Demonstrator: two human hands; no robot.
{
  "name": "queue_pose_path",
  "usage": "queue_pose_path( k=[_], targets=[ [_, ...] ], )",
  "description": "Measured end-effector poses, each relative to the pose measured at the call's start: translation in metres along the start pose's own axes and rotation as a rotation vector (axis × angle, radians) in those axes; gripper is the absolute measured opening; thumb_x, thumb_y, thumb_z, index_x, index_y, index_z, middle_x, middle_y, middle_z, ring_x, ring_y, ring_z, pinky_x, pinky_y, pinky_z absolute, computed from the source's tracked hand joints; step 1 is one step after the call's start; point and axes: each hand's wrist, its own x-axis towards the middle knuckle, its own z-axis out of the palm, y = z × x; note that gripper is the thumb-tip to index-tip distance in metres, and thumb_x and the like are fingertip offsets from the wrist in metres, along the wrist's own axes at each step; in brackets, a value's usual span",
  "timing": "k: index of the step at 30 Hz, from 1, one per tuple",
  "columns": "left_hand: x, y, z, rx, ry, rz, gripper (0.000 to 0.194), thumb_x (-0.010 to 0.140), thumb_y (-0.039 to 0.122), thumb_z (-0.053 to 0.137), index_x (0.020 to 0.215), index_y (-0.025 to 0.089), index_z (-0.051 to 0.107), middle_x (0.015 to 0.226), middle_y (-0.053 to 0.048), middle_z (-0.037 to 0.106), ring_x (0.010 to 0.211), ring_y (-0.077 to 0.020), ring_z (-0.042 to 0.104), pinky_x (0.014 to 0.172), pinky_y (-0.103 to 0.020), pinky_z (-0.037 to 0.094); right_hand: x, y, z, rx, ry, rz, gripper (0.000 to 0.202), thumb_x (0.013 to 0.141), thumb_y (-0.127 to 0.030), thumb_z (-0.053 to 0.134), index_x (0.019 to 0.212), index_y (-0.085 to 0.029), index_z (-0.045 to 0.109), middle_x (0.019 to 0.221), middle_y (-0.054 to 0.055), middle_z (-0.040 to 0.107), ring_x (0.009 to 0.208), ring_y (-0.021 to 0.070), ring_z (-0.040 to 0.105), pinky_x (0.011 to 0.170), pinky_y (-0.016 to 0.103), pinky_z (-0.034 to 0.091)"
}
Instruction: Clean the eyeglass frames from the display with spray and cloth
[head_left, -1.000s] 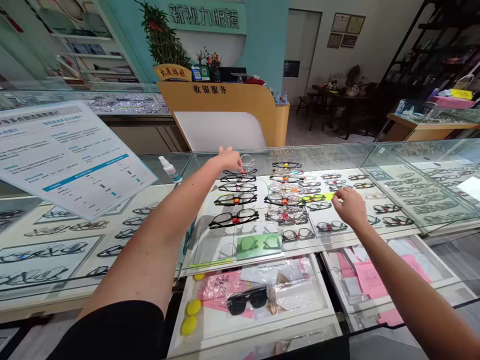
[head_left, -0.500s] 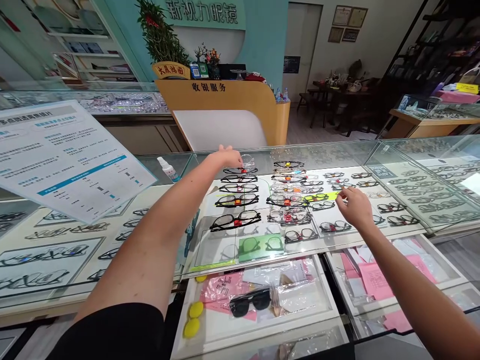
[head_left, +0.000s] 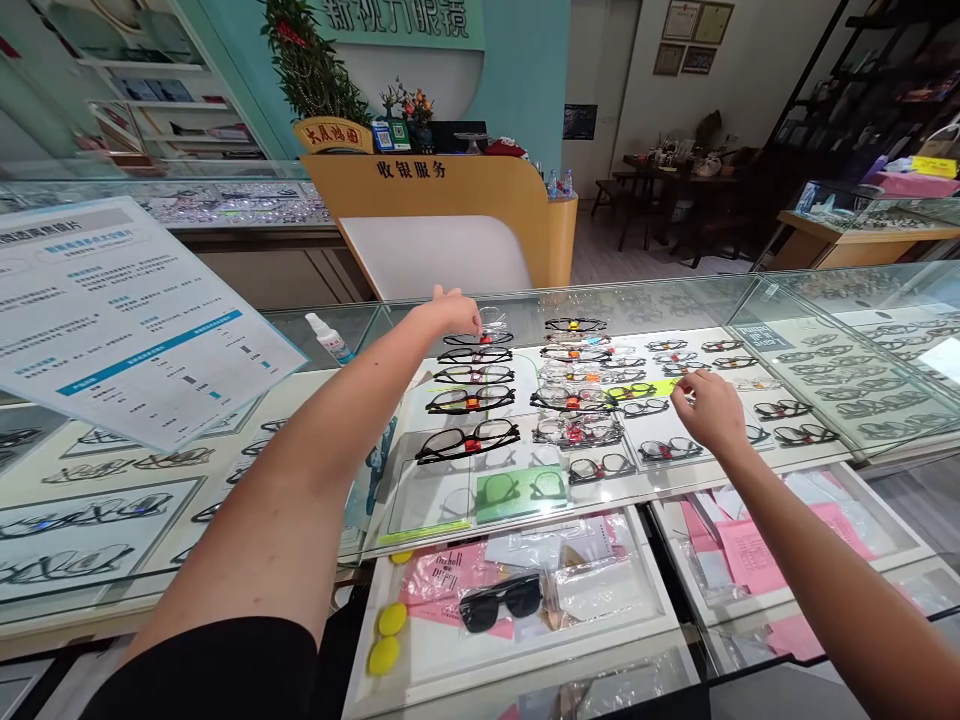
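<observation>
My left hand (head_left: 454,312) reaches to the far end of a column of black-framed glasses (head_left: 472,400) on the glass counter. Its fingers are bent down at the farthest pair (head_left: 478,340), and their tips are too small to make out. Beside it stands a second column of glasses (head_left: 574,400) with red and orange tags. My right hand (head_left: 705,405) hovers over the counter's right part, thumb and fingers curled together near a yellow-green strip (head_left: 660,388); nothing shows clearly between them. Glasses (head_left: 670,450) lie just left of its wrist.
An open drawer (head_left: 517,680) below holds sunglasses (head_left: 501,602) and pink packets. Another drawer (head_left: 892,555) holds pink papers. A printed sheet (head_left: 142,330) and a white spray bottle (head_left: 328,337) are at the left. A wooden desk (head_left: 442,190) stands behind.
The view has shifted slightly. Both hands keep nearly the same places over the counter, and the glasses stay in their columns.
</observation>
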Motion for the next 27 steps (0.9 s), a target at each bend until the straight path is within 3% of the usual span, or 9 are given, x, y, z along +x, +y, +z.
queue_pose_path(
  k=[7, 11, 15, 22, 27],
  targets=[
    [-0.003, -0.001, -0.006, -0.014, 0.055, -0.012, 0.034, 0.079, 0.056, 0.076, 0.092, 0.026, 0.085, 0.091, -0.017, 0.077, 0.139, -0.0487, 0.05, 0.12, -0.062, 0.032, 0.0, -0.001, 0.0, -0.002, 0.013, 0.0, 0.022, 0.101, -0.027, 0.057, 0.083, -0.022, 0.069, 0.089, 0.012, 0.076, 0.083, 0.0293, 0.065, 0.077, 0.041, 0.042],
    [0.0, -0.001, -0.006, -0.047, 0.14, -0.03, 0.043, 0.077, 0.051, 0.074, 0.109, 0.024, 0.073, 0.103, -0.017, 0.075, 0.139, -0.0485, 0.052, 0.119, -0.06, 0.035, 0.0, -0.002, -0.001, 0.001, 0.01, 0.005, 0.021, 0.1, -0.026, 0.057, 0.083, -0.022, 0.069, 0.089, 0.012, 0.076, 0.084, 0.0292, 0.065, 0.076, 0.041, 0.041],
    [0.004, 0.006, 0.002, -0.104, 0.148, -0.06, 0.046, 0.081, 0.052, 0.067, 0.119, 0.025, 0.064, 0.111, -0.018, 0.073, 0.135, -0.0478, 0.055, 0.112, -0.057, 0.043, 0.0, -0.003, -0.002, 0.012, 0.007, 0.007, 0.021, 0.1, -0.026, 0.057, 0.082, -0.022, 0.068, 0.088, 0.011, 0.075, 0.082, 0.0282, 0.063, 0.076, 0.041, 0.04],
    [0.005, 0.017, 0.008, -0.115, 0.135, -0.089, 0.047, 0.091, 0.06, 0.055, 0.118, 0.023, 0.067, 0.113, -0.022, 0.073, 0.133, -0.0486, 0.057, 0.108, -0.057, 0.044, 0.001, -0.003, -0.002, 0.042, 0.012, 0.019, 0.023, 0.101, -0.027, 0.056, 0.082, -0.023, 0.069, 0.088, 0.012, 0.074, 0.08, 0.028, 0.06, 0.075, 0.042, 0.039],
    [0.002, 0.019, 0.006, -0.062, 0.128, -0.025, 0.045, 0.092, 0.056, 0.055, 0.115, 0.021, 0.073, 0.106, -0.022, 0.076, 0.137, -0.0474, 0.054, 0.115, -0.058, 0.038, 0.002, -0.002, -0.003, 0.042, -0.003, 0.022, 0.023, 0.101, -0.028, 0.056, 0.083, -0.022, 0.069, 0.088, 0.012, 0.073, 0.081, 0.028, 0.061, 0.076, 0.042, 0.04]
  ],
)
